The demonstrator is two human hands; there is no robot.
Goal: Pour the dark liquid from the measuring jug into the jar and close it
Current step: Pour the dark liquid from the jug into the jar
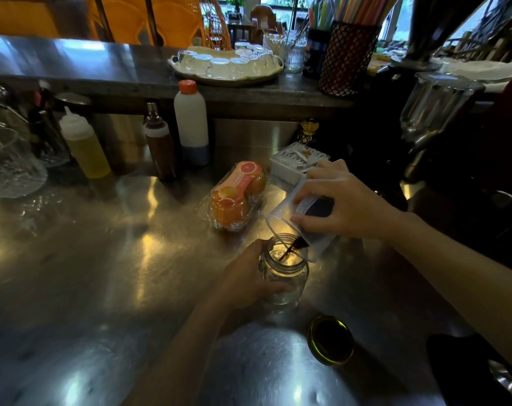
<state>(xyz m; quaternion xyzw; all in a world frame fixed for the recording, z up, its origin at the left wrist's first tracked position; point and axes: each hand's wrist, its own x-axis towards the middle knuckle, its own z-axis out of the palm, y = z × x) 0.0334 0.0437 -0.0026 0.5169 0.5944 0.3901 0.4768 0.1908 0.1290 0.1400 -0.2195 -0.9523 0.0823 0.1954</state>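
A clear glass jar (287, 271) stands upright on the steel counter (102, 259), its mouth open. My left hand (246, 276) wraps around its left side. My right hand (339, 200) holds a clear plastic measuring jug (281, 221) tilted over the jar's mouth. A thin stream of dark liquid (291, 249) runs from the jug's lip into the jar. The jar's gold lid (330, 339) lies upside down on the counter, in front and to the right of the jar.
A plastic pack of oranges (237, 194) lies just behind the jar. Squeeze bottles (83, 142), a brown bottle (160, 142) and a white bottle (191, 121) stand at the back. A white box (295, 162) sits behind my right hand. A dark machine (453, 142) fills the right side.
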